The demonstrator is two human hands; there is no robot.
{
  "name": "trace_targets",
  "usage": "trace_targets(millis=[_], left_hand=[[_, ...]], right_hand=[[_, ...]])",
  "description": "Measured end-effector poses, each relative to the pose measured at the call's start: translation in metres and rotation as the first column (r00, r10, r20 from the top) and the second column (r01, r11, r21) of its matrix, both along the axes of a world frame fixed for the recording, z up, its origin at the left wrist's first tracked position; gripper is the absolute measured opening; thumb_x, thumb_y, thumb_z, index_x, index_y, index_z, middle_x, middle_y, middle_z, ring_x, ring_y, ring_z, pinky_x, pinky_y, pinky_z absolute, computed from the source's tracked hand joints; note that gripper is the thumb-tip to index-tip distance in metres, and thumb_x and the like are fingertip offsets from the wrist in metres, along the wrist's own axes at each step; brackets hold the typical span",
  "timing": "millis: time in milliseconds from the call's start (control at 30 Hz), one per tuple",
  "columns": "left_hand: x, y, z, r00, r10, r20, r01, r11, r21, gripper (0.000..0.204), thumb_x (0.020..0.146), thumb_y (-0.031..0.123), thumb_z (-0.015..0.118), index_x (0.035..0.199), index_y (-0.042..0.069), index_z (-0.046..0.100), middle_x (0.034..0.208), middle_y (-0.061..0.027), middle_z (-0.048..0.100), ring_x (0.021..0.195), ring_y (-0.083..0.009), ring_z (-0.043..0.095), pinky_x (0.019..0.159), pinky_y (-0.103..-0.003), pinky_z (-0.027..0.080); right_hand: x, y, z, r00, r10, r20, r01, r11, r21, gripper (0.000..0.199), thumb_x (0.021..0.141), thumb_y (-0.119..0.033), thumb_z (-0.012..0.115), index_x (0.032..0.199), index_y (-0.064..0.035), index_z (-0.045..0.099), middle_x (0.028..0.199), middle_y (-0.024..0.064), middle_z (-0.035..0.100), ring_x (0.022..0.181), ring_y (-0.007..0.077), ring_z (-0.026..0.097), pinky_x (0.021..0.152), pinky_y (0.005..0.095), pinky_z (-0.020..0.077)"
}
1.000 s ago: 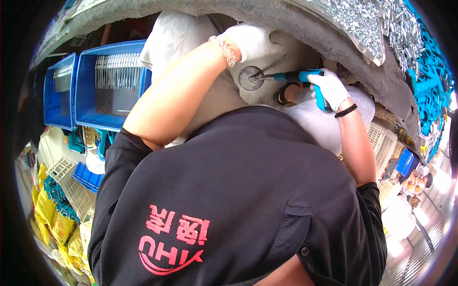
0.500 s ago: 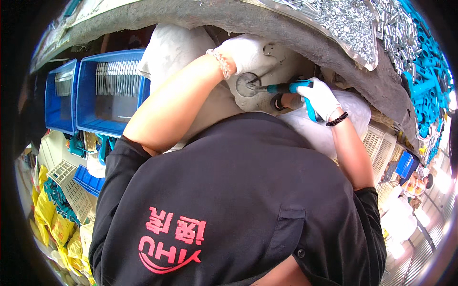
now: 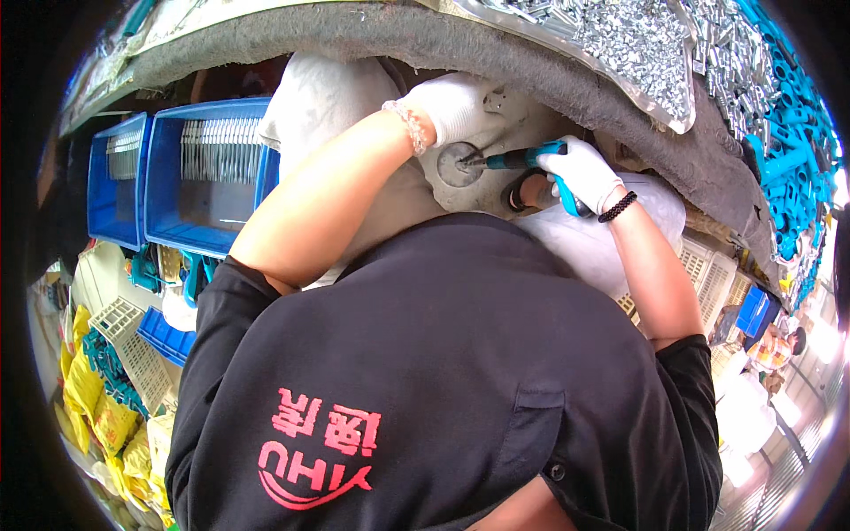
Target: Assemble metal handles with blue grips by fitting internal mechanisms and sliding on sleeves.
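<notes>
Tool: pistol-shaped, teal and black; the dark nose narrows to a slender shaft pointing toward the person's left. Its grip, partly covered, is wrapped by the fingers of the white-gloved right hand. Disc: round, grey, darkly marked, lying between the tool and the white-gloved left hand. The shaft's tip overlaps the disc in view; contact cannot be determined. Anything within the left hand is hidden.

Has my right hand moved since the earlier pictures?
Yes. Judged against the large blue bin, your right hand, holding the teal tool, has shifted left, closer to it.
</notes>
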State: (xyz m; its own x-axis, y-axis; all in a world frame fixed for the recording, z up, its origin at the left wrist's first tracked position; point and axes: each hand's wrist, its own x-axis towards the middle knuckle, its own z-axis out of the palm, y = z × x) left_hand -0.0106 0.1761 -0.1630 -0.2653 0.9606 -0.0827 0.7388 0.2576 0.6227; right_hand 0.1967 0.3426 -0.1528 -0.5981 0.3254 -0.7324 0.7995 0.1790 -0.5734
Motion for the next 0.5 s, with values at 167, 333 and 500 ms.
trace_targets(millis=[167, 333, 500], left_hand=[[0.010, 0.007, 0.024, 0.955, -0.248, 0.160, 0.257, 0.966, -0.037, 0.059, 0.080, 0.035, 0.072, 0.129, 0.004, 0.060, 0.108, -0.0252, 0.069, 0.100, -0.0387, 0.068, 0.090, -0.042, 0.054], [0.103, 0.040, -0.037, 0.910, -0.394, 0.132, 0.388, 0.691, -0.609, 0.046, 0.075, 0.039, 0.077, 0.112, 0.012, 0.075, 0.109, -0.0166, 0.074, 0.099, -0.0313, 0.072, 0.085, -0.042, 0.058], [0.100, 0.048, -0.089, 0.993, -0.090, 0.070, 0.100, 0.982, -0.162, 0.032, 0.083, 0.028, 0.072, 0.110, 0.012, 0.074, 0.106, -0.0211, 0.072, 0.098, -0.0351, 0.070, 0.086, -0.042, 0.055]], right_hand=[[0.011, -0.025, 0.031, 0.769, 0.583, -0.263, -0.435, 0.778, 0.454, 0.049, 0.079, -0.021, 0.071, 0.115, 0.0062, 0.053, 0.112, 0.0216, 0.063, 0.106, 0.0357, 0.061, 0.087, 0.0418, 0.0517], [0.003, -0.054, -0.068, 0.507, 0.800, 0.320, -0.838, 0.370, 0.401, 0.022, 0.081, -0.028, 0.061, 0.089, -0.0182, 0.079, 0.090, 0.0104, 0.076, 0.080, 0.0251, 0.072, 0.068, 0.0406, 0.0553], [0.027, -0.068, -0.142, 0.917, 0.361, 0.171, -0.200, 0.045, 0.979, 0.026, 0.083, -0.019, 0.061, 0.096, -0.0056, 0.079, 0.099, 0.0270, 0.073, 0.092, 0.0385, 0.073, 0.078, 0.0442, 0.0586]])
